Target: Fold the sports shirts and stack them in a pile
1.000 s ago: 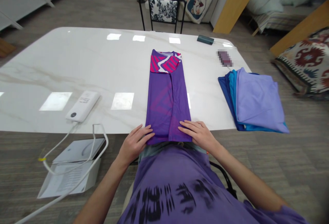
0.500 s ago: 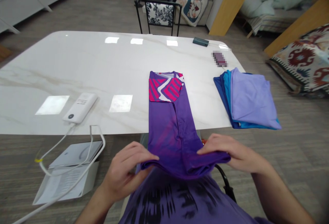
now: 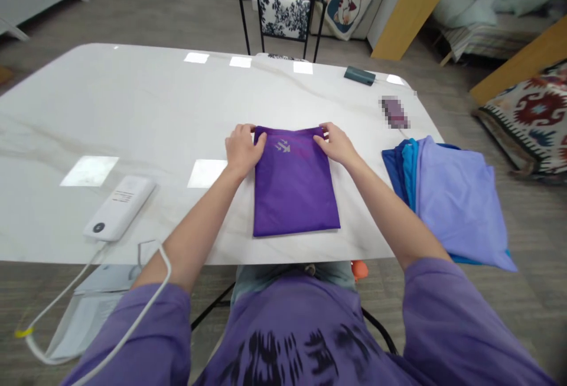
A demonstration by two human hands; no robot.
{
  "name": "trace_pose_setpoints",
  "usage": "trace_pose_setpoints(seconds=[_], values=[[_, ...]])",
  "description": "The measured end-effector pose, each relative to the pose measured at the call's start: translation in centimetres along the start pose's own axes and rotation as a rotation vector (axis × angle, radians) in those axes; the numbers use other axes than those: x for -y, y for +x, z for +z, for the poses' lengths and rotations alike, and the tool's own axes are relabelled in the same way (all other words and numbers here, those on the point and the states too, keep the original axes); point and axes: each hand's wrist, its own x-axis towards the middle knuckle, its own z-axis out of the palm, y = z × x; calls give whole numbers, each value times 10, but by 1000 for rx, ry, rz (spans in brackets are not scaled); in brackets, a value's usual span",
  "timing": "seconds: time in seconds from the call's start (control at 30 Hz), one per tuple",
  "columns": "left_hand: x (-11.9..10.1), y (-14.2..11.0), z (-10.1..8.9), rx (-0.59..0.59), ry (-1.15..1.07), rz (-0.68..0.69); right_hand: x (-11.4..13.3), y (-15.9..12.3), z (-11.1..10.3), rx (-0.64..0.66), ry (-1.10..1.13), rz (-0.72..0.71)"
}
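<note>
A purple shirt (image 3: 295, 191) lies folded into a near-square on the white marbled table (image 3: 146, 102), a small grey print near its far edge. My left hand (image 3: 243, 149) pinches the shirt's far left corner, thumb on top and fingers behind the edge. At the far right corner my right hand (image 3: 335, 143) grips the cloth the same way. The pink and white patterned part of the shirt is hidden under the fold.
On the right, folded clothes in blue and lilac (image 3: 458, 197) overhang the table edge. A white power bank (image 3: 119, 208) with a cable lies to the left. Farther back are a dark green device (image 3: 359, 75), a blurred-out phone (image 3: 394, 113) and a chair (image 3: 283, 17).
Both hands have carried the shirt's near end forward over the rest of it. The long strip is now a compact square, its pink patterned part covered.
</note>
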Motion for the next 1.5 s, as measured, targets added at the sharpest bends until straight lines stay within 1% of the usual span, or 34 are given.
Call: trace_pose_setpoints(seconds=[0.03, 0.1, 0.17, 0.2, 0.3, 0.37, 0.43, 0.47, 0.53, 0.6, 0.63, 0.7, 0.73, 0.8, 0.87, 0.93, 1.0, 1.07, 1.1, 1.17, 1.2, 1.27, 1.33, 1.4, 1.43, 1.47, 1.5], values=[[4, -2, 8, 2, 78, 14, -4, 2, 11, -6, -86, 2], [6, -16, 19, 51, 153, 113, -9, -4, 26, 13, -190, -59], [6, -33, 24, 146, 167, 226, -9, -16, 35, 80, -221, -148], [5, -40, 26, 203, 175, 257, -8, -23, 38, 123, -228, -174], [7, -52, 32, 363, 228, 250, -7, -36, 47, 221, -259, -164], [9, -53, 36, 418, 256, 231, -8, -40, 52, 246, -282, -158], [10, -53, 38, 427, 261, 220, -9, -40, 53, 221, -302, -154], [10, -53, 38, 425, 257, 217, -10, -40, 53, 183, -312, -131], [9, -52, 36, 395, 241, 198, -12, -39, 48, 69, -334, -29], [10, -48, 33, 288, 232, 129, -15, -37, 40, -26, -356, 104], [11, -44, 31, 215, 235, 67, -16, -35, 36, -43, -361, 160], [16, -30, 29, 107, 258, -82, -19, -29, 28, -22, -345, 238], [20, -21, 28, 93, 271, -143, -20, -26, 25, 8, -330, 260], [26, -3, 27, 151, 270, -217, -19, -20, 22, 85, -309, 267], [28, 9, 26, 244, 231, -232, -15, -16, 21, 175, -300, 210], [24, 11, 24, 307, 167, -214, -11, -17, 19, 248, -260, 112], [13, 4, 20, 322, 93, -173, -5, -25, 13, 262, -163, 40], [-2, -8, 12, 301, 11, -128, 2, -37, -1, 204, -34, 20], [-13, -13, 6, 268, -66, -103, 6, -43, -12, 155, 34, 12], [-40, -20, -9, 160, -293, -39, 16, -54, -42, 43, 156, -33], [-58, -22, -18, 99, -420, 5, 21, -58, -60, -11, 197, -68], [-102, -22, -40, -8, -618, 125, 33, -64, -103, -109, 231, -141], [-150, -20, -65, -96, -692, 288, 43, -69, -150, -201, 228, -206], [-198, -21, -89, -173, -712, 449, 50, -78, -198, -300, 228, -277], [-220, -23, -99, -215, -718, 497, 53, -87, -221, -348, 233, -311], [-240, -27, -107, -228, -713, 504, 55, -98, -243, -391, 238, -338], [-259, -31, -113, -209, -700, 471, 56, -112, -263, -430, 243, -355]])
